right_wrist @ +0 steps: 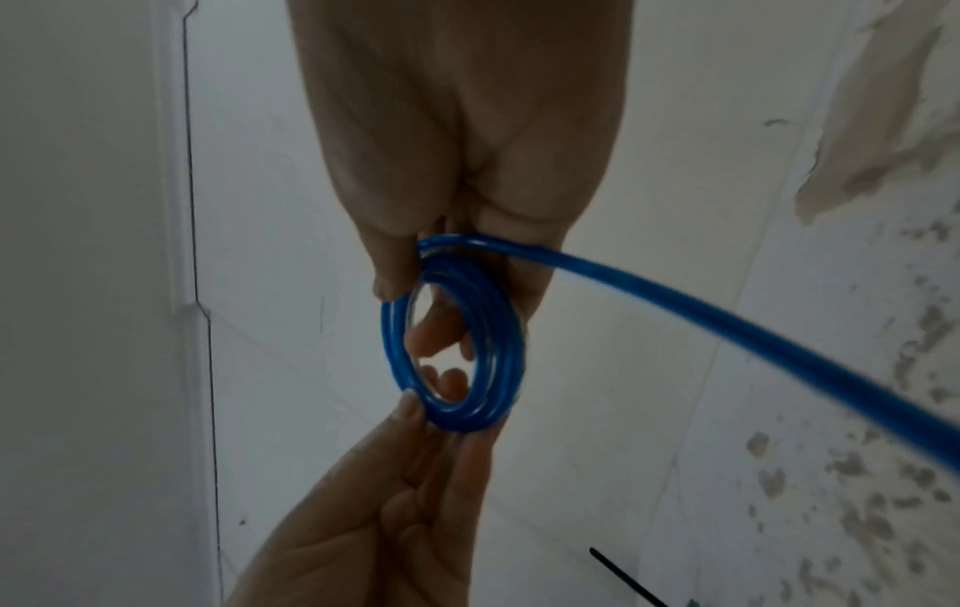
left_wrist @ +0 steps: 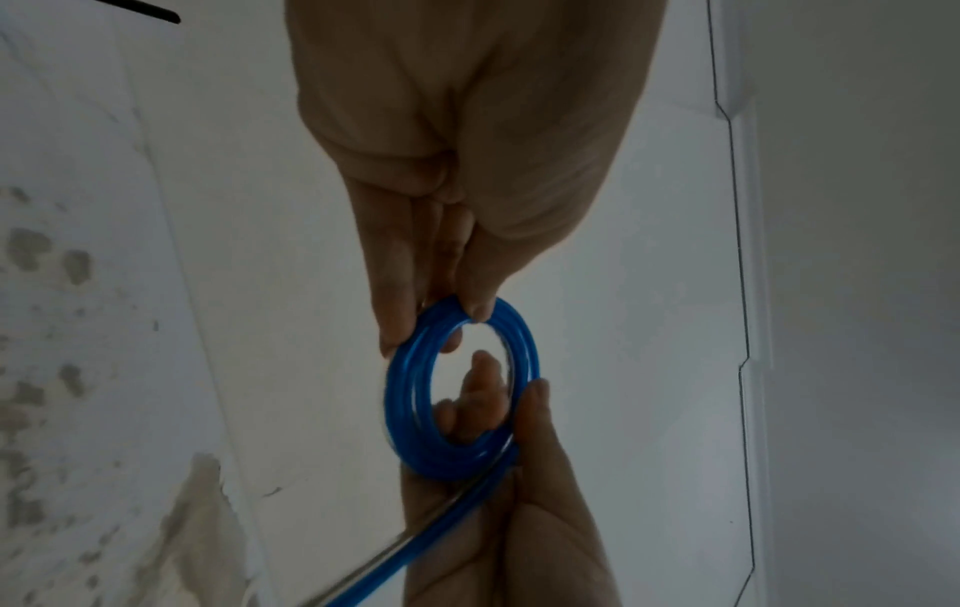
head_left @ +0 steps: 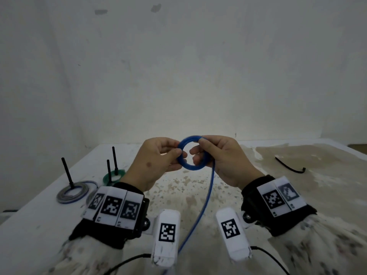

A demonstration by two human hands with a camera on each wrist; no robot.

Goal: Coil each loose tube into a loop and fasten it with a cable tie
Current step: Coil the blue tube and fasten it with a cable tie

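Note:
A blue tube (head_left: 183, 164) is wound into a small coil of several turns, held up above the table between both hands. My left hand (head_left: 174, 155) pinches the coil's left side with thumb and fingers. My right hand (head_left: 200, 150) grips the coil's right side, and the loose tail (head_left: 206, 199) hangs from there down toward me. The coil (left_wrist: 462, 390) fills the middle of the left wrist view, and in the right wrist view the coil (right_wrist: 452, 353) sends its tail (right_wrist: 727, 324) off to the right. A black cable tie (head_left: 289, 165) lies on the table at the right.
At the left of the stained white table (head_left: 178, 191) stand three black pegs (head_left: 68, 173). A grey and blue coil (head_left: 76, 191) sits round one peg and a green coil (head_left: 113, 176) round the others. A white wall rises behind the table.

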